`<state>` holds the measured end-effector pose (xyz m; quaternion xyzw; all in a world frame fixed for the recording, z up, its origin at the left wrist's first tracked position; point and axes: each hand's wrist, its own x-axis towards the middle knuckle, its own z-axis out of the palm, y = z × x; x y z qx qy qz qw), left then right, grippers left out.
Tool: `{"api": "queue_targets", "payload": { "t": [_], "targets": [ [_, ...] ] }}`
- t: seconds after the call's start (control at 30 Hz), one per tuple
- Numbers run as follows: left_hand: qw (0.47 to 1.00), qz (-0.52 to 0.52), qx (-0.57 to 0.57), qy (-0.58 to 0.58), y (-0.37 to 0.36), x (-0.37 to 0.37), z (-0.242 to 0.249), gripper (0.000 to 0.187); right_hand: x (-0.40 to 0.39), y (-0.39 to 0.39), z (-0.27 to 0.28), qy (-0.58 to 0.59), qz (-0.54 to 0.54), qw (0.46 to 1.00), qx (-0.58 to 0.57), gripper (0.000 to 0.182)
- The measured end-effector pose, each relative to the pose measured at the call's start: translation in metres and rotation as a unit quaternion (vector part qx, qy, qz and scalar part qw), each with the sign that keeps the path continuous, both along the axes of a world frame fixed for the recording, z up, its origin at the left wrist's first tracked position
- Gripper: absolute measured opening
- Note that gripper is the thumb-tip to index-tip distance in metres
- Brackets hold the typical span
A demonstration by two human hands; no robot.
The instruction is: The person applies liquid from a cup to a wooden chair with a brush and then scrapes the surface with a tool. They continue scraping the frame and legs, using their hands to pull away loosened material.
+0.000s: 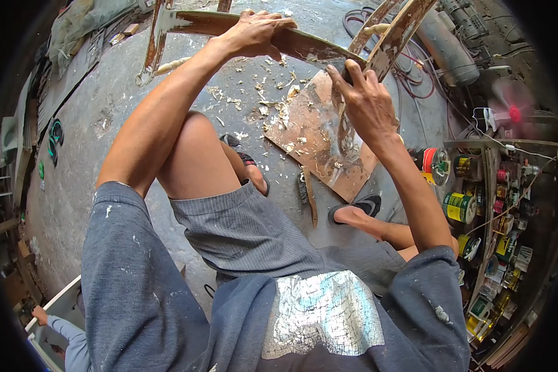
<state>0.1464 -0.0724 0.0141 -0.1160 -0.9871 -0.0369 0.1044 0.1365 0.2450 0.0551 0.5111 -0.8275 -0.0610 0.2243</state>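
Note:
My left hand (260, 32) is wrapped over the brown wooden rail (307, 47) of a piece of furniture with peeling paint. At the rail's right end, beside a worn wooden leg (400, 37), my right hand (367, 102) is closed with its index finger stretched forward. Something dark and mostly hidden is pressed under its fingers against the rail; its kind does not show. Below lies a tilted square board (316, 124) strewn with pale shavings. A wooden-handled brush (310, 197) rests on the floor near the board's lower corner.
Paint cans (459, 208) and bottles fill a shelf at the right, with a spinning fan (513, 110) above. Hoses (409, 77) coil near a grey tank (449, 49). Another person's sleeved arm (68, 335) shows at lower left. Sandalled feet flank the board.

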Motion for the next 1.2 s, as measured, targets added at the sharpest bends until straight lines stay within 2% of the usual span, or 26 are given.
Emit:
{"api": "queue_targets", "payload": {
  "t": [0.17, 0.27, 0.47, 0.57, 0.6, 0.67, 0.8, 0.97, 1.03, 1.1, 1.2],
  "targets": [
    [0.998, 0.032, -0.004, -0.048, 0.008, -0.001, 0.007, 0.091, -0.001, 0.011, 0.002, -0.024, 0.003, 0.999, 0.021, 0.052],
    [1.000, 0.017, -0.002, -0.020, 0.003, -0.003, -0.001, 0.091, -0.005, -0.003, 0.000, 0.012, 0.019, 1.000, -0.001, 0.053],
    [0.999, 0.032, -0.001, -0.036, 0.005, -0.005, -0.001, 0.092, -0.006, 0.008, -0.003, -0.015, 0.006, 1.000, 0.015, 0.053],
    [0.999, 0.016, -0.002, -0.039, 0.003, -0.002, 0.003, 0.091, -0.009, -0.018, -0.009, 0.024, 0.020, 0.999, -0.024, 0.052],
    [0.999, 0.016, -0.001, -0.038, 0.004, -0.002, 0.003, 0.091, -0.007, -0.023, -0.007, 0.027, 0.007, 0.999, -0.022, 0.058],
    [0.999, 0.023, 0.005, -0.034, 0.004, 0.000, 0.002, 0.090, -0.006, -0.010, -0.005, -0.004, 0.003, 1.000, -0.016, 0.058],
    [0.992, 0.015, 0.056, -0.112, 0.008, 0.009, 0.030, 0.093, -0.002, -0.004, -0.004, -0.005, 0.003, 1.000, 0.016, 0.052],
    [0.997, -0.005, 0.047, -0.067, 0.002, 0.006, 0.020, 0.093, -0.003, -0.017, -0.005, 0.023, 0.012, 1.000, -0.007, 0.051],
    [0.998, -0.012, 0.041, -0.051, 0.002, 0.009, 0.018, 0.093, -0.001, -0.007, -0.004, -0.004, 0.002, 1.000, 0.001, 0.053],
    [0.996, -0.004, 0.056, -0.065, 0.002, 0.009, 0.018, 0.093, 0.001, 0.001, -0.002, -0.017, -0.009, 1.000, 0.004, 0.059],
    [0.996, -0.005, 0.055, -0.076, 0.005, 0.007, 0.023, 0.092, 0.003, -0.009, -0.003, -0.002, -0.015, 1.000, -0.003, 0.056]
  ]
}}
